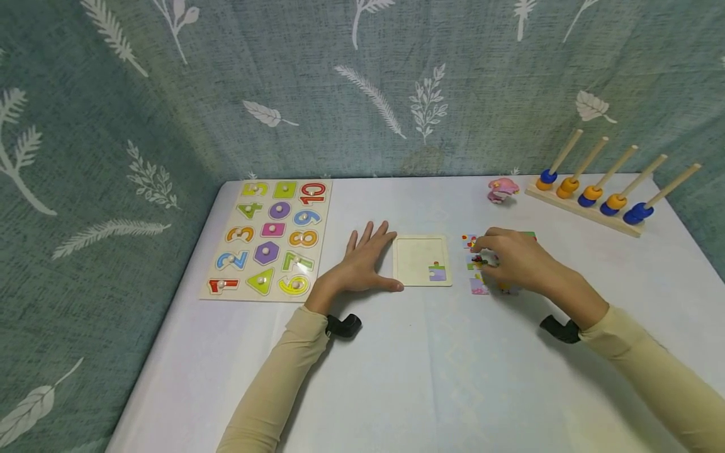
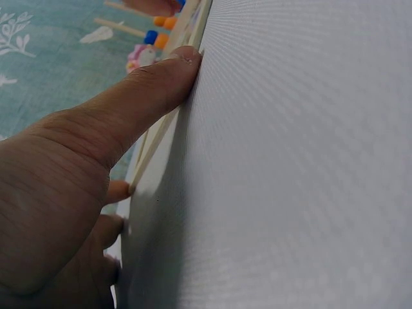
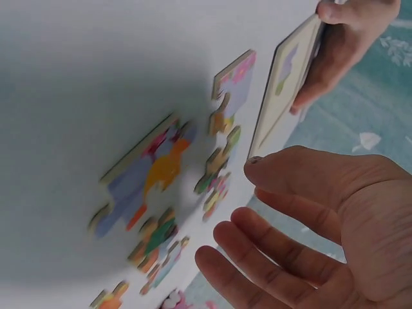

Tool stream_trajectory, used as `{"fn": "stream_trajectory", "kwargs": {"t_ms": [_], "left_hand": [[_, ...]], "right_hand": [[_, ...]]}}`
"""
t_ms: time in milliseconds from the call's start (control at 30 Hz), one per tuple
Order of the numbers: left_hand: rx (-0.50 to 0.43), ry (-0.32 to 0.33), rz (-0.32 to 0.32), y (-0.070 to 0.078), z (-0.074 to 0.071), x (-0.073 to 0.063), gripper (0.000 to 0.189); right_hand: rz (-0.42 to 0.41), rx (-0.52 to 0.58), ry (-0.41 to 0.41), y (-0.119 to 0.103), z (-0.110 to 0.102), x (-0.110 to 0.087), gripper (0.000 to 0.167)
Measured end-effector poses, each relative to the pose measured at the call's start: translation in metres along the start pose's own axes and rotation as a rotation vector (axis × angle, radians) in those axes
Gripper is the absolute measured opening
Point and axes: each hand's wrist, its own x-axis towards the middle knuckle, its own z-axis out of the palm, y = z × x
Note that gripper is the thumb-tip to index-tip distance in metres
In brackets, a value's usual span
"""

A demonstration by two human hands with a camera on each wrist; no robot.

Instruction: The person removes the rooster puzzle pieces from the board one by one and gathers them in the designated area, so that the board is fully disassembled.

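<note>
My left hand (image 1: 362, 267) lies with fingers spread at the left edge of a small square wooden puzzle tray (image 1: 411, 261). In the left wrist view its thumb (image 2: 158, 87) rests at the tray's edge. One lavender and green puzzle piece (image 1: 437, 273) sits in the tray's lower right corner. My right hand (image 1: 515, 257) hovers over loose puzzle pieces to the right of the tray, hiding several of them. The right wrist view shows its fingers loosely bent with nothing between them, above a lavender and orange piece (image 3: 151, 174) and a lavender piece with pink flowers (image 3: 237, 77).
At left lies a number and shape peg board (image 1: 266, 242). A pink toy figure (image 1: 501, 189) stands at the back right, beside a wooden bead rack (image 1: 583, 211) with upright pegs holding blue and orange beads. A patterned curtain (image 1: 317, 82) borders the white table (image 1: 396, 377).
</note>
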Motion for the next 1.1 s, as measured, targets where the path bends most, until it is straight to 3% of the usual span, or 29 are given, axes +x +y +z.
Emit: {"fn": "stream_trajectory", "kwargs": {"t_ms": [400, 667, 1100], "left_hand": [[-0.004, 0.0, -0.005, 0.001, 0.0, 0.001, 0.112], [-0.005, 0.003, 0.003, 0.0, 0.0, 0.0, 0.113], [-0.011, 0.007, 0.004, -0.001, 0.0, 0.0, 0.113]], "right_hand": [[0.009, 0.021, -0.037, -0.016, 0.006, 0.011, 0.032], [-0.082, 0.029, -0.023, -0.022, 0.012, 0.02, 0.03], [-0.15, 0.001, 0.018, -0.035, 0.021, 0.03, 0.026]]}}
